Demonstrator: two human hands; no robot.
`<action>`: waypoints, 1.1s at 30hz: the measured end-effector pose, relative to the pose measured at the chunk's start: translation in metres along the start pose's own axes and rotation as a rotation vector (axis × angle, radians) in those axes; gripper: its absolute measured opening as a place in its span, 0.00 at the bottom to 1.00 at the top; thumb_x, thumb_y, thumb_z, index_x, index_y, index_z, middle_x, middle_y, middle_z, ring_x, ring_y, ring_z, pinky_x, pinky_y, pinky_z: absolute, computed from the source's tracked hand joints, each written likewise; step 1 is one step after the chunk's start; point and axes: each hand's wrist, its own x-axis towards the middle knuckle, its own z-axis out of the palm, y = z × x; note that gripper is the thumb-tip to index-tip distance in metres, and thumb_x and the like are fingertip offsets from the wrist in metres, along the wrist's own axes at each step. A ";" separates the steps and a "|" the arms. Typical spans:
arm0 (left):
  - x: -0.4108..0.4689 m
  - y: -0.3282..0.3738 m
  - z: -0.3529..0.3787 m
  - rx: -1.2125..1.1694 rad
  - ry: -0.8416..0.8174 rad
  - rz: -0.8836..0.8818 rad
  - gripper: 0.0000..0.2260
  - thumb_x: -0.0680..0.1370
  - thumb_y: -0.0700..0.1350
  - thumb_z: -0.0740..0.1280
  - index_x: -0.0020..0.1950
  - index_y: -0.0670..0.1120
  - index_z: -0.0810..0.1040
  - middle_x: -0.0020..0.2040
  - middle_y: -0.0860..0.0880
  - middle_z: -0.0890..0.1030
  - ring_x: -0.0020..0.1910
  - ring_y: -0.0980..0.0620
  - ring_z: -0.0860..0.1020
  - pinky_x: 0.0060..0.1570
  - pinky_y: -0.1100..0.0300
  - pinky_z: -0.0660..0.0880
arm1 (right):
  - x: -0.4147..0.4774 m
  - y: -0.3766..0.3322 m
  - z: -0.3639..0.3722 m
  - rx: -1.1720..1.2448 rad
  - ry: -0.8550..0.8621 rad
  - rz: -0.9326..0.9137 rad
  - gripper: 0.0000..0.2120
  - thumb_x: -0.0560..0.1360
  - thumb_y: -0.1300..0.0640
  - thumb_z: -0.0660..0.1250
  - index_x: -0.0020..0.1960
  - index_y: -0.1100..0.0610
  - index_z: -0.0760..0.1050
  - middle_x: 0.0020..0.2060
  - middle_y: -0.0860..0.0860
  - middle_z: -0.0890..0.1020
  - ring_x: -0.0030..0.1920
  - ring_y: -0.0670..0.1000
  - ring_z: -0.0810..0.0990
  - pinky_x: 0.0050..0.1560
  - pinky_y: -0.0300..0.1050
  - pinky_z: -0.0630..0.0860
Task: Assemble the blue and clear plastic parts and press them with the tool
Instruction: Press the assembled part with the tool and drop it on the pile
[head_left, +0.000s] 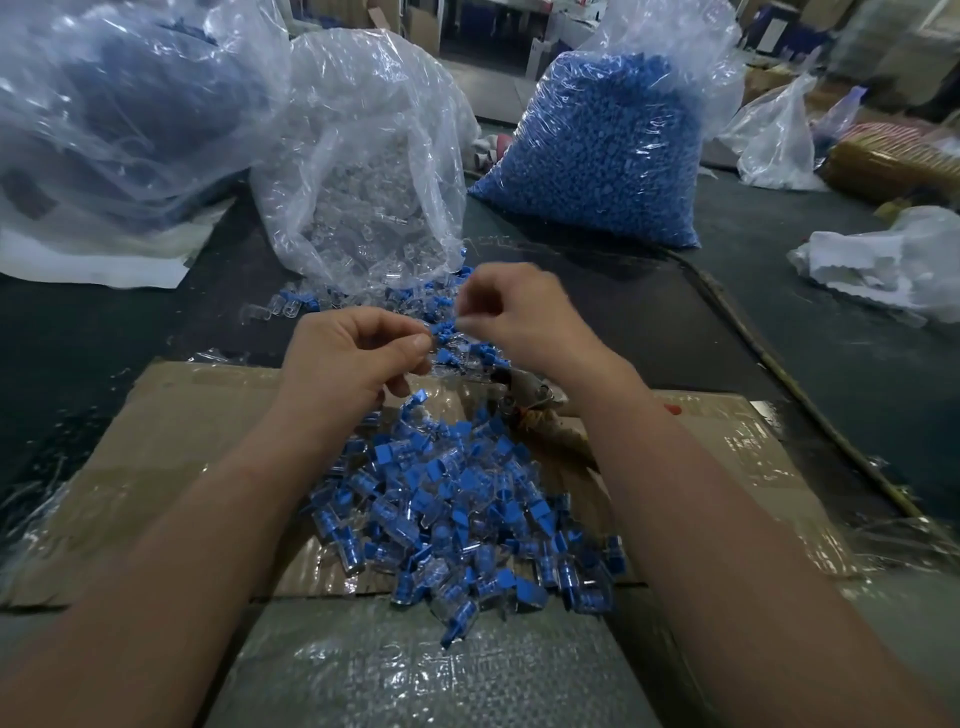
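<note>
Single view here, worn on the head, facing forward and tipped down along both forearms. It's close in: left hand (358, 353) and right hand (519, 312) sit near frame centre, the heap of parts (457, 509) right beneath. The wide lens pulls the bag of blue parts (597, 156) into the top of the frame, far across the table (779, 338).

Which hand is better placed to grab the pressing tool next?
The right hand, probably: the tool lies on the cardboard just under its wrist, while the left hand pinches a small part farther off.
</note>
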 end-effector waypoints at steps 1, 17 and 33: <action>-0.001 0.001 0.000 -0.001 -0.005 0.007 0.05 0.71 0.37 0.70 0.40 0.47 0.80 0.29 0.53 0.81 0.24 0.60 0.75 0.24 0.70 0.70 | -0.007 -0.001 -0.003 0.174 0.082 0.001 0.08 0.72 0.63 0.69 0.38 0.53 0.73 0.33 0.44 0.75 0.34 0.40 0.73 0.35 0.29 0.71; -0.008 0.003 0.013 0.000 -0.082 0.039 0.05 0.66 0.41 0.71 0.41 0.45 0.79 0.31 0.50 0.83 0.28 0.56 0.80 0.29 0.67 0.76 | -0.052 -0.001 0.018 1.041 0.096 0.108 0.09 0.72 0.71 0.66 0.39 0.58 0.72 0.32 0.51 0.77 0.31 0.44 0.79 0.37 0.39 0.79; -0.010 0.007 0.011 0.009 -0.130 0.020 0.12 0.75 0.32 0.64 0.41 0.49 0.80 0.33 0.50 0.81 0.31 0.60 0.79 0.31 0.71 0.74 | -0.059 -0.004 0.011 0.890 0.227 0.100 0.09 0.72 0.69 0.66 0.39 0.58 0.71 0.38 0.56 0.78 0.40 0.53 0.80 0.44 0.43 0.80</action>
